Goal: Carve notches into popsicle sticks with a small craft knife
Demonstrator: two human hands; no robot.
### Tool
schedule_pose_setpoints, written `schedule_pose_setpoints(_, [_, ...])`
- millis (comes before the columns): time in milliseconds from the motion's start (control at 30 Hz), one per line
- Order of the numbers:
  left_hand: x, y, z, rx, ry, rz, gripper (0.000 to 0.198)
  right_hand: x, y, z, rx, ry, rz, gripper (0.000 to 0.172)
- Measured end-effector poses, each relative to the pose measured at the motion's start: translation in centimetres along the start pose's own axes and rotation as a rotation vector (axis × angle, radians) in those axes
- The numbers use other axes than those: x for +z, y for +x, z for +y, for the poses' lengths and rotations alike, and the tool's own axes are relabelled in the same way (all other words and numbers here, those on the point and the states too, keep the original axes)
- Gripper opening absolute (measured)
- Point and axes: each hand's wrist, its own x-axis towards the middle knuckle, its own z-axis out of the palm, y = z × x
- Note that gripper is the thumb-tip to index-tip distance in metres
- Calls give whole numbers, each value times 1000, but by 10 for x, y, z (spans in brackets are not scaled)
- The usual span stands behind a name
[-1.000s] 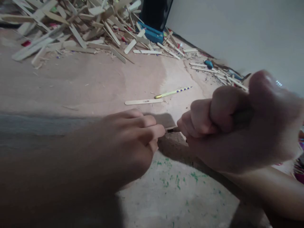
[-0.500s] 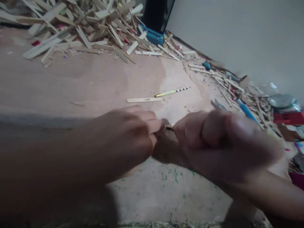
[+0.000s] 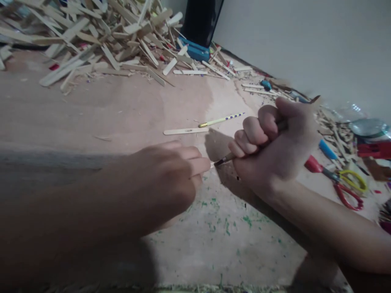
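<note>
My left hand [image 3: 171, 175] is closed low over the board, its fingers pressed together on a small pale piece [image 3: 212, 165]. Only the tip of that piece shows, so its kind is unclear. A slim tool with a dark metal tip [image 3: 224, 160] is gripped in my right hand [image 3: 265, 142], fingers wrapped round its handle. The tool's tip meets the pale piece beside my left fingertips. Beyond my hands lie a flat wooden craft stick [image 3: 183, 131] with a dark mark in its middle and a pale pencil [image 3: 218, 120] with blue spots.
Many craft sticks [image 3: 122, 40] are heaped at the back left. A black object [image 3: 201, 22] stands on a blue base [image 3: 195, 49]. Red-and-yellow-handled scissors [image 3: 348, 195] lie to the right, near a clear plastic item [image 3: 368, 127]. Green specks dot the board in front.
My right hand has risen and tilted upward, with the tool's tip staying near my left fingertips. The scissors on the right have come into sight. My left hand has barely moved.
</note>
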Motion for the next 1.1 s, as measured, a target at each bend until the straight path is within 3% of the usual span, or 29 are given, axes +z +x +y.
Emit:
schedule_pose_setpoints(133, [5,-6,0,67,8,130,34,-10,10,6,56,36,65,75])
schedule_pose_setpoints(267, [15,-7,3,37,3,197,31,-30,15,4,137,-37,28,77])
schedule_pose_setpoints(567, [-7,1,5,56,44,45,40,-40,10,-1,156,-42,-31,75])
schedule_pose_setpoints(733, [-6,-6,2,57,30,36,35,-46,18,5,177,-60,-65,78])
schedule_pose_setpoints(900, [-1,-8,1,56,24,86,35,-32,15,-2,105,-81,-145,80])
schedule_pose_setpoints(1100, [-2,-1,2,84,43,43,35,-2,-22,-27,0,-268,-292,80])
